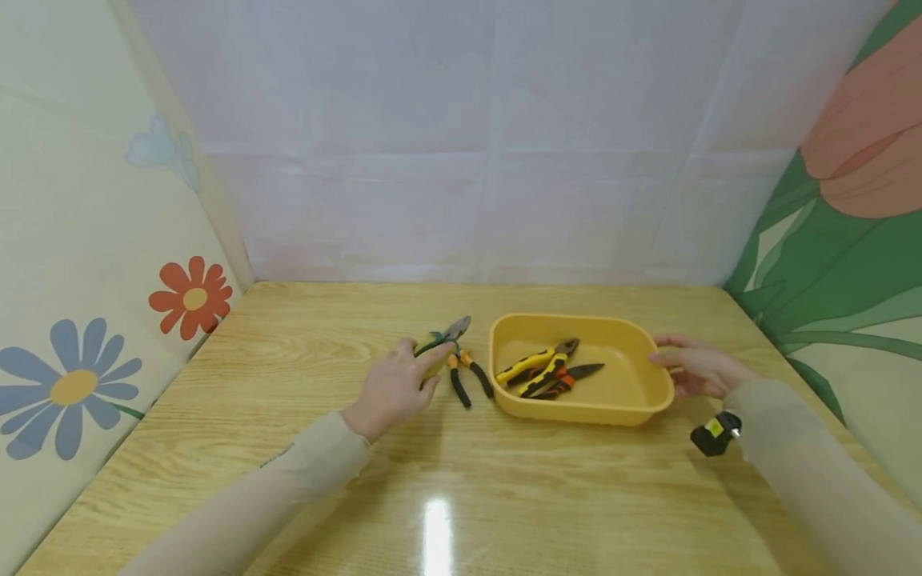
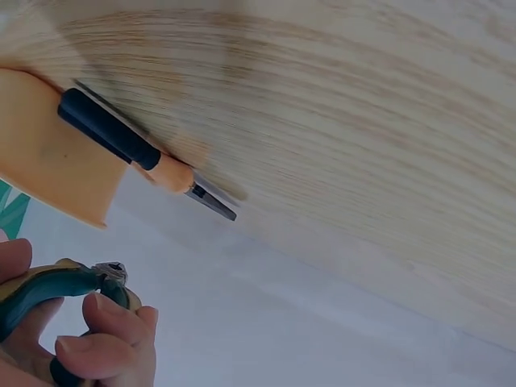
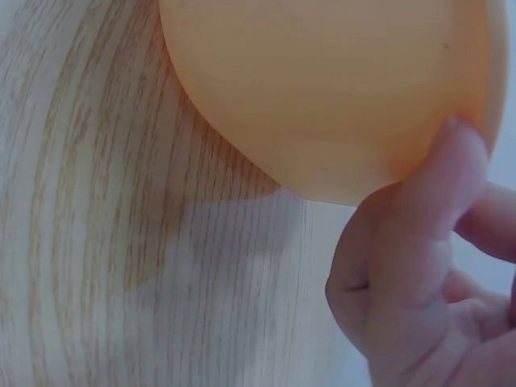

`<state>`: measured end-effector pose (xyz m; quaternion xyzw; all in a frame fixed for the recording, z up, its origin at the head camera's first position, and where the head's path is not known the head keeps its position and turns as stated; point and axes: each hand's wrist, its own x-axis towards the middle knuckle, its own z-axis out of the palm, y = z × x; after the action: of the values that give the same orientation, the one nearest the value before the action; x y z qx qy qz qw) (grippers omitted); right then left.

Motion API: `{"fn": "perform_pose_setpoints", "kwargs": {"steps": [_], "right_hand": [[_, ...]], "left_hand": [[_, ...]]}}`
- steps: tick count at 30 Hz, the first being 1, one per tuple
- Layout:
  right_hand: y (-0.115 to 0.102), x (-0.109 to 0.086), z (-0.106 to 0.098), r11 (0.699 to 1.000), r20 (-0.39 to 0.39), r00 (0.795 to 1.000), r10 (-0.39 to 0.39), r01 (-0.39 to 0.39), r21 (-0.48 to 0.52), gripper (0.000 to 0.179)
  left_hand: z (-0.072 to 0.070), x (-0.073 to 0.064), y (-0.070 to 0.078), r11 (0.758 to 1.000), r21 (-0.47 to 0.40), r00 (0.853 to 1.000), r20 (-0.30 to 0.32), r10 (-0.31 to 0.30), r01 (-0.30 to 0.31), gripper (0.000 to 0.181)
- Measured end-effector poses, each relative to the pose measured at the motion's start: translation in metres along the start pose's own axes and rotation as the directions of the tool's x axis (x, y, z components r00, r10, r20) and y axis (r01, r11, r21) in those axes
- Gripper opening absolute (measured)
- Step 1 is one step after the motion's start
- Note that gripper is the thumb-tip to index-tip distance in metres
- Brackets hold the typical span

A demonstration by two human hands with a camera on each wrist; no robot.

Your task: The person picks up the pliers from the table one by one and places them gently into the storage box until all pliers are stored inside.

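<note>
My left hand (image 1: 394, 388) grips a pair of green-and-yellow pliers (image 2: 60, 284) by the handles, above the table; the metal jaws stick out past the fingers. Just right of that hand, a pair of orange-and-black pliers (image 1: 458, 387) lies on the table with its handles spread. A yellow plastic bin (image 1: 576, 414) stands right of these. Inside it are yellow-and-black pliers (image 1: 545, 374) and a red-and-black tool (image 1: 559, 387) with a dark pointed tip, partly overlapping. At the bin's right end, my right hand (image 1: 695, 368) holds the rim, thumb against the wall in the right wrist view.
The wood-grain table (image 1: 324, 520) reaches back to a pale cloth backdrop (image 1: 461, 200). Flower-printed panels stand at left (image 1: 79, 240) and right (image 1: 850, 264). A small black device (image 1: 715, 434) is strapped at the right wrist.
</note>
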<state>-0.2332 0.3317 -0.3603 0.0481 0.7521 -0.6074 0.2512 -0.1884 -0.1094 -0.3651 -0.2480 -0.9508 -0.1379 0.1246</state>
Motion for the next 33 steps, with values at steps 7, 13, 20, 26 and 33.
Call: {"fn": "perform_pose_setpoints", "kwargs": {"steps": [7, 13, 20, 26, 33], "right_hand": [[-0.001, 0.000, 0.000, 1.000, 0.004, 1.000, 0.005, -0.005, 0.014, 0.042], [0.000, 0.000, -0.001, 1.000, -0.002, 1.000, 0.012, -0.012, -0.025, 0.058], [0.001, 0.001, -0.002, 0.999, -0.006, 1.000, 0.017, -0.017, -0.047, 0.059], [0.001, 0.000, -0.002, 0.998, -0.010, 1.000, 0.018, -0.019, -0.052, 0.059], [-0.001, 0.000, 0.000, 0.998, -0.018, 1.000, 0.024, -0.025, -0.064, 0.062]], "left_hand": [[0.002, 0.003, 0.005, 0.999, 0.009, 0.999, -0.018, 0.047, -0.047, 0.048], [0.004, 0.005, 0.011, 0.999, 0.004, 0.998, 0.024, 0.051, -0.051, 0.048], [0.004, 0.008, 0.020, 0.997, -0.007, 0.997, 0.032, 0.075, -0.074, 0.048], [0.006, 0.012, 0.025, 0.994, -0.003, 0.993, 0.019, 0.114, -0.114, 0.048], [0.006, 0.017, 0.034, 0.989, 0.014, 0.989, 0.017, 0.150, -0.150, 0.048]]}}
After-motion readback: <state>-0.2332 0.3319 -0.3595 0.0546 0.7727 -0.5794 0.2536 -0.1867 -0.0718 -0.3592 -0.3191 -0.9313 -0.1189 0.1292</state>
